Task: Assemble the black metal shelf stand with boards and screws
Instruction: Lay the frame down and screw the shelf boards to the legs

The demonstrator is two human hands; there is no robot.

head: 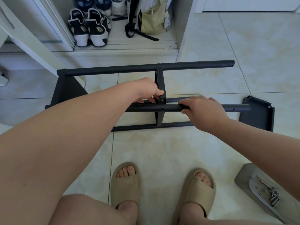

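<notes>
The black metal shelf stand (146, 67) lies on its side on the tiled floor, with long round tubes running left to right. A black board (159, 82) stands on edge across its middle. Another board (65, 88) closes its left end. My left hand (147, 90) pinches the near corner of the middle board. My right hand (203, 109) grips a loose-looking black tube (235, 109) with screw holes, held level against that corner. A third black board (258, 114) lies flat on the floor at the right. Several silver screws (274, 198) rest on a grey bag at the bottom right.
My feet in beige slippers (125, 184) stand close in front of the stand. An open closet (121, 30) with sneakers (88, 28) and a bag (152, 18) is just behind it. A white furniture leg (32, 46) slants at the left.
</notes>
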